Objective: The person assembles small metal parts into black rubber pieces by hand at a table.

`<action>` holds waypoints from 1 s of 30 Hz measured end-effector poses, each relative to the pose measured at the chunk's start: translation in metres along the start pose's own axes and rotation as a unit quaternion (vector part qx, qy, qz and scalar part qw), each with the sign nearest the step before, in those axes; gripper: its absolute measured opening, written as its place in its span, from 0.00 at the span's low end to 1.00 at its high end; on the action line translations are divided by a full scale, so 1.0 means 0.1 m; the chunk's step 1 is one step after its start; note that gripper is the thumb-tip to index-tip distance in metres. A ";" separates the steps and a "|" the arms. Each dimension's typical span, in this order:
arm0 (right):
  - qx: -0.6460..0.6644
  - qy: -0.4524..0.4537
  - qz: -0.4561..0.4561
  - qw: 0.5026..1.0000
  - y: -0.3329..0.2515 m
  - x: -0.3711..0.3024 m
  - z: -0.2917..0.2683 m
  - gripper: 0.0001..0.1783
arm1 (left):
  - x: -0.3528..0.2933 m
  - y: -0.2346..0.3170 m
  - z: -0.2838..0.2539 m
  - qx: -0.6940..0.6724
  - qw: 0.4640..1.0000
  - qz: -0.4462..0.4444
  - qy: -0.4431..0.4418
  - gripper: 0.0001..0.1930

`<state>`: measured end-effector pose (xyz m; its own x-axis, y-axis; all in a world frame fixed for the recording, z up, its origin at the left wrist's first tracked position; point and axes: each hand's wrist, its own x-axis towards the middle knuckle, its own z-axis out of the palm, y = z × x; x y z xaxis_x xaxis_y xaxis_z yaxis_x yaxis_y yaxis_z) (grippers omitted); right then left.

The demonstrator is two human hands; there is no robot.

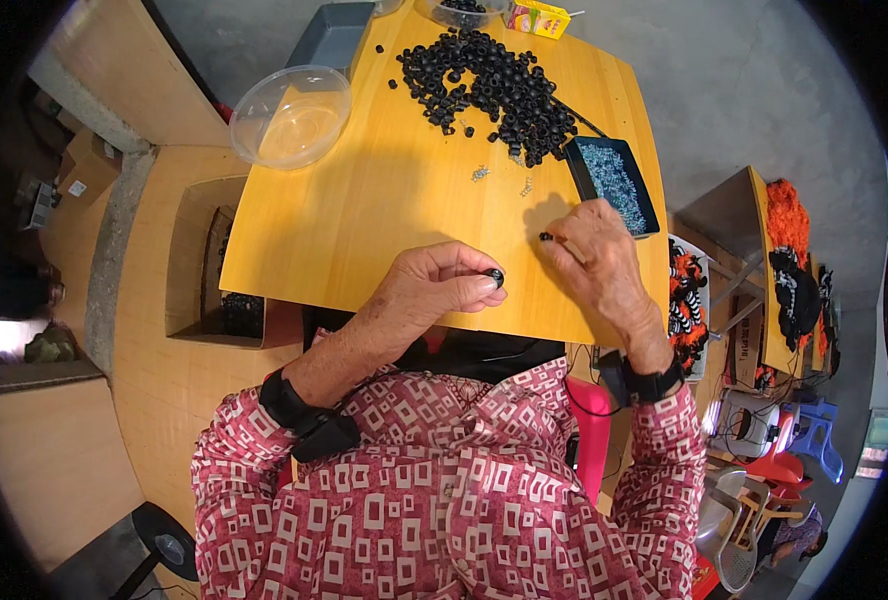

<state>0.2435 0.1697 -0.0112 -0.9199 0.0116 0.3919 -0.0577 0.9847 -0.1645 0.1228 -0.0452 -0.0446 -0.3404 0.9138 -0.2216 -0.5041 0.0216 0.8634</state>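
Over the near edge of the yellow wooden table (344, 230), my left hand (419, 290) pinches a small round black plastic part (495, 275) between thumb and fingertips. To its right, my right hand (599, 255) is closed, with a tiny dark piece (546, 237) showing at the fingertips; its kind is too small to tell. Just beyond that hand stands a dark tray (576, 172) holding many small silvery-blue metal pieces (612, 185). A big pile of small black plastic parts (494, 90) covers the far part of the table. A few metal bits (480, 173) lie loose in front of it.
A clear round bowl (291, 115) sits at the table's left edge, with a grey tray (332, 38) behind it. A yellow drink carton (537, 18) stands at the far edge. Below left is a cardboard box (199, 260); at right, a bin of orange and black items (686, 300).
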 end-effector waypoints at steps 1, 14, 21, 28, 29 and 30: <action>0.102 0.024 0.028 0.994 -0.09 -0.02 -0.03 0.07 | 0.00 -0.01 0.02 0.000 1.000 0.000 0.001 0.11; 0.108 0.117 -0.007 0.987 -0.67 -0.10 0.09 0.12 | 0.01 -0.10 0.07 -0.048 0.996 0.052 0.049 0.11; 0.109 0.140 -0.009 0.984 -0.73 -0.09 0.06 0.12 | 0.00 -0.10 0.07 -0.065 0.995 0.064 0.030 0.11; 0.154 0.103 0.016 0.983 -0.66 -0.11 -0.12 0.10 | -0.05 -0.04 0.08 -0.073 0.997 0.014 0.021 0.14; 0.154 0.102 0.017 0.983 -0.62 -0.12 -0.14 0.10 | -0.06 -0.02 0.08 -0.075 0.997 0.005 0.006 0.14; 0.173 0.097 0.034 0.980 -0.59 -0.13 -0.16 0.09 | -0.06 -0.02 0.09 -0.076 0.997 -0.003 -0.008 0.15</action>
<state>0.2653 0.1143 0.0081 -0.8369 0.1403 0.5290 -0.1584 0.8631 -0.4795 0.1326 -0.0474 -0.0406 -0.3237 0.9206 -0.2185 -0.6219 -0.0330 0.7824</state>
